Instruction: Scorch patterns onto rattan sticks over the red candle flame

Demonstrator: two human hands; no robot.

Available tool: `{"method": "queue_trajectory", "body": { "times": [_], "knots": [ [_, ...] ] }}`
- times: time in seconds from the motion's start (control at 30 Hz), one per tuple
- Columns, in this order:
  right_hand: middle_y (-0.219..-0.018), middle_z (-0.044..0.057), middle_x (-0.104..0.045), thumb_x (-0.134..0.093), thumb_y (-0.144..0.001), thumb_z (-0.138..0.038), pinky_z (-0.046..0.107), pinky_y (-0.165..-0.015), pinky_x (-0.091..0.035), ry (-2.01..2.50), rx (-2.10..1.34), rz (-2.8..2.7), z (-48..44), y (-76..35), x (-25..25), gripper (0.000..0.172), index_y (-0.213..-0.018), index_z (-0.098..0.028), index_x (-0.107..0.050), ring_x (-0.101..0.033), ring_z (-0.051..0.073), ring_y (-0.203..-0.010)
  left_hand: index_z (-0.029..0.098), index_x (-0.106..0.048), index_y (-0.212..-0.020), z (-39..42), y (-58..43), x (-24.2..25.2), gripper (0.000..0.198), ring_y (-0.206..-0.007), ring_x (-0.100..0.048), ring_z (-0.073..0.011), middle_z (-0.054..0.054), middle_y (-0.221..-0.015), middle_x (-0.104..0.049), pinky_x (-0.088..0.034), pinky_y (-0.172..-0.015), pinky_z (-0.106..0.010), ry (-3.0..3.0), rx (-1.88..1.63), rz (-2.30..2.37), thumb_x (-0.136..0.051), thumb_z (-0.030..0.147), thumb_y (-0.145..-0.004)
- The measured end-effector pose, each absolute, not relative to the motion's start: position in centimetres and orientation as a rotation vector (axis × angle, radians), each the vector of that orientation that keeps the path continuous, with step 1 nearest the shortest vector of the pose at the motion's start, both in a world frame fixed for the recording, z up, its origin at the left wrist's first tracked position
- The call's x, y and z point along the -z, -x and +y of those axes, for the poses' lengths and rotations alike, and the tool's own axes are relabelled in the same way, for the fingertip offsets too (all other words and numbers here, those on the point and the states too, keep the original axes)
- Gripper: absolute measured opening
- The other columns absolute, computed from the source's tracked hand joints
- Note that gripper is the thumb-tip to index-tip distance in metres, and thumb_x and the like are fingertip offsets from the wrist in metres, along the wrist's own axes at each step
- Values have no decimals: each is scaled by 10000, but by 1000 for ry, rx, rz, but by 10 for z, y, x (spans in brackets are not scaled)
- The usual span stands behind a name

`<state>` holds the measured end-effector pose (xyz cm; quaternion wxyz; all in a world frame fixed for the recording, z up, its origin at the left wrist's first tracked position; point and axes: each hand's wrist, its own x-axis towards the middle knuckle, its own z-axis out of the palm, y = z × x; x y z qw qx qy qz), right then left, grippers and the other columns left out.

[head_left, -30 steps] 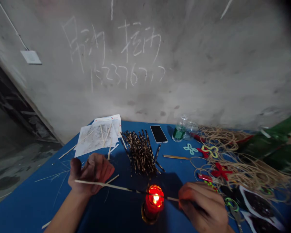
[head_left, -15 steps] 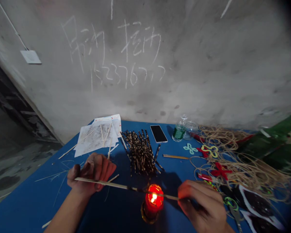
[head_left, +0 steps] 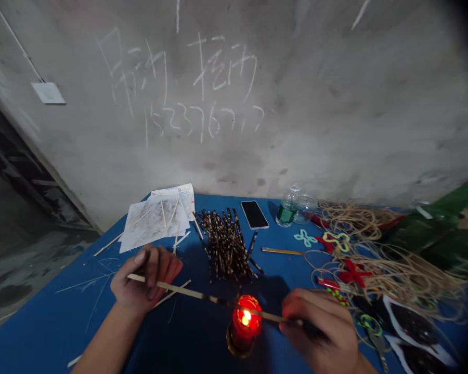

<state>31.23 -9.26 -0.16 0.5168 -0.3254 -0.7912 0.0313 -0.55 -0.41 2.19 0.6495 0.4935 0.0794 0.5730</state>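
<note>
Lower centre: left hand (head_left: 152,271) and right hand (head_left: 320,323) grip a thin strip (head_left: 191,293). Probably light, brittle; hold its ends.

Makeshift craft workshop: a concrete wall (head_left: 315,104) is bearing chalk writing (head_left: 202,72), while a blue counter (head_left: 179,335) is carrying scorched sticks (head_left: 226,246), tangled cord (head_left: 405,272) and a lit candle (head_left: 246,322).

One head-worn view — forward and down, table (head_left: 171,343) near, wall (head_left: 335,119) beyond.
</note>
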Motion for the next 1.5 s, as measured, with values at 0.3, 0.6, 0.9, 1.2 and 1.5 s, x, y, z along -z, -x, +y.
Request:
{"method": "queue_trajectory", "body": {
  "times": [0.3,0.6,0.9,1.2,1.5],
  "knots": [
    [-639,-29,-608,-658,-991,-204,277,-482,-406,797,-82,-1927,-92,-312,4,146,-863,-238,-600,-570,119,-483,179,-603,-522,-4,10,-25,458,-375,-385,-95,20,-386,-352,-449,-513,-267,-980,-1344,297,-651,376,-933],
    [-685,-7,-650,-553,-955,-91,292,-520,-432,781,-194,-1926,-97,-314,7,165,-955,-242,-618,-610,144,-537,179,-599,-493,-3,11,-28,425,-375,-383,-101,10,-376,-408,-488,-505,-268,-851,-1387,372,-701,323,-880],
    [-658,-13,-664,-579,-947,-91,284,-507,-410,748,-169,-1926,-97,-310,-2,153,-929,-237,-621,-608,137,-499,170,-583,-585,2,11,-27,354,-397,-399,-97,11,-453,-448,-455,-479,-248,-852,-1379,383,-665,315,-898],
    [-679,5,-670,-554,-985,-130,282,-522,-423,765,-106,-1881,-95,-312,2,161,-891,-223,-647,-645,155,-555,179,-579,-574,7,8,-15,429,-414,-416,-117,10,-422,-388,-436,-502,-262,-999,-1332,239,-622,404,-936],
    [-748,19,-696,-576,-1009,-130,259,-495,-448,780,-105,-1774,-94,-315,10,158,-949,-236,-677,-688,181,-656,156,-657,-586,4,2,-7,553,-406,-431,-116,-3,-415,-384,-416,-511,-275,-1098,-1249,197,-575,576,-935]
  ]
}}
